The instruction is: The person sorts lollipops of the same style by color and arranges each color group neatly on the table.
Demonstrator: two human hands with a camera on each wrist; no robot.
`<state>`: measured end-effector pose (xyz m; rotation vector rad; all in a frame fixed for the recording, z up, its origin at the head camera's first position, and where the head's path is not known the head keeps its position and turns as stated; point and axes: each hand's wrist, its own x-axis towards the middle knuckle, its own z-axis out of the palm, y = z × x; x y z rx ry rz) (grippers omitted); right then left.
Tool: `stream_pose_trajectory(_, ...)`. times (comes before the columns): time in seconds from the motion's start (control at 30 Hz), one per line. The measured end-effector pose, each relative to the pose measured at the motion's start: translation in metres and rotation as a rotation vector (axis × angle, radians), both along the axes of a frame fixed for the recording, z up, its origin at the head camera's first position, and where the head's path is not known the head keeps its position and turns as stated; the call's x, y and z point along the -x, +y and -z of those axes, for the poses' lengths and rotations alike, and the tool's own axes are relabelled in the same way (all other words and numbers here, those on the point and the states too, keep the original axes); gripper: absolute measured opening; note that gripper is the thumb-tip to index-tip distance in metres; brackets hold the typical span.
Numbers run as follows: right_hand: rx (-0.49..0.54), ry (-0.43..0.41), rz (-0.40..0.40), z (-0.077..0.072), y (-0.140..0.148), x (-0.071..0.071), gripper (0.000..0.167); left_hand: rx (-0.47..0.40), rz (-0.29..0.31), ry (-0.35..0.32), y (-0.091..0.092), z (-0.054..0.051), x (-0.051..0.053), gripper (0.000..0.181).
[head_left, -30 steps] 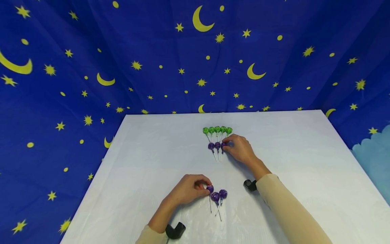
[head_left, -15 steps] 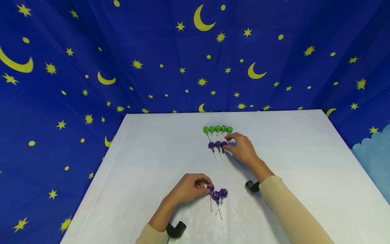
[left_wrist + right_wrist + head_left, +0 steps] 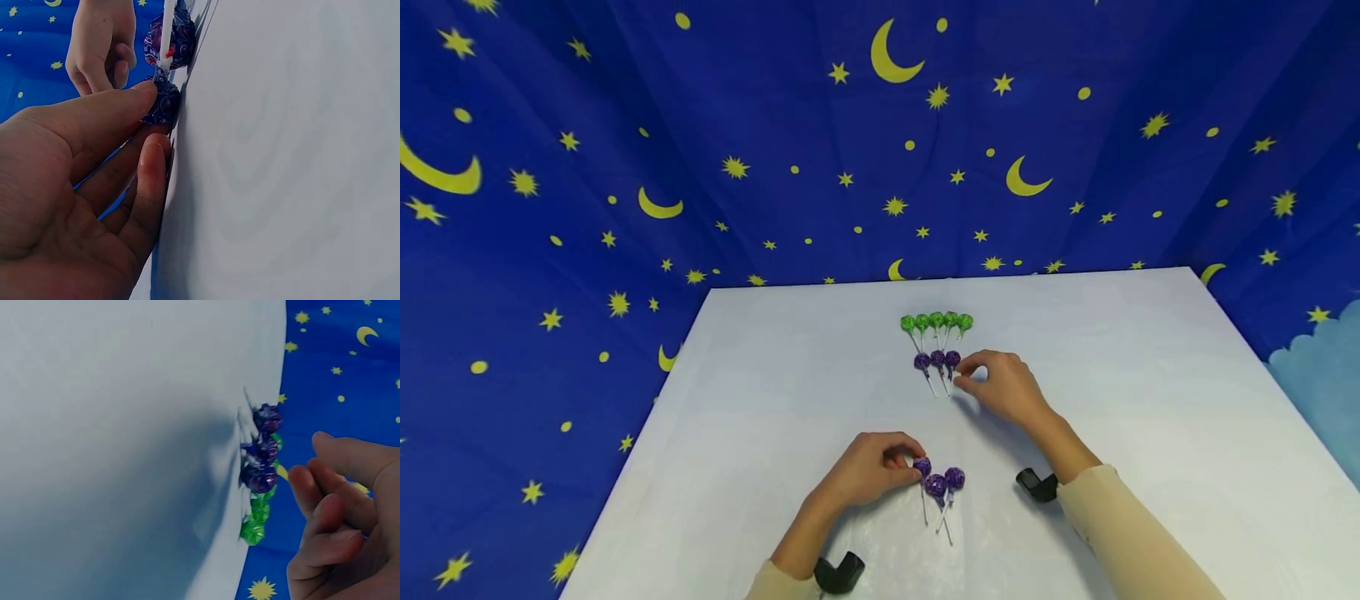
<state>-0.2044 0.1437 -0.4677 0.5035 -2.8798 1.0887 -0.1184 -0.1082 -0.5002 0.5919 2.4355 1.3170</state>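
My left hand [image 3: 874, 471] pinches the purple wrapped head of a lollipop [image 3: 922, 466] between thumb and fingers, low at the table; its white stick points toward me. Beside it lie two more purple lollipops [image 3: 936, 485] with crossed sticks. Farther up, three purple lollipops [image 3: 937, 357] form a row, sticks toward me. My right hand [image 3: 1006, 390] hovers just right of this row with fingers bent and apart, holding nothing. In the right wrist view a gap shows between the right hand [image 3: 350, 512] and the purple heads [image 3: 261, 475].
Behind the purple row, several green lollipops [image 3: 936, 320] lie fanned on the white table [image 3: 775, 375]. A blue curtain [image 3: 820, 125] with yellow moons and stars hangs past the table's far edge. A black wrist device [image 3: 1036, 485] sits at the right forearm, another [image 3: 839, 573] at the left.
My right hand has let go of the rightmost purple lollipop in the row and drawn back a little toward me and right. The left hand keeps its pinch, nearly still.
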Motion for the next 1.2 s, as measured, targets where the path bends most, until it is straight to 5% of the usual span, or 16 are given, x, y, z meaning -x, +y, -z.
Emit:
stream_pose_trajectory(0.6, -0.064, -0.056, -0.102, 0.000, 0.006, -0.053, 0.012, -0.023, -0.028, 0.020, 0.001, 0.005, -0.007, 0.019)
stream_pose_trajectory(1.2, -0.187, -0.079, -0.170, -0.002, -0.005, -0.090, 0.029, -0.040, -0.023, 0.011, 0.002, 0.004, -0.002, 0.019)
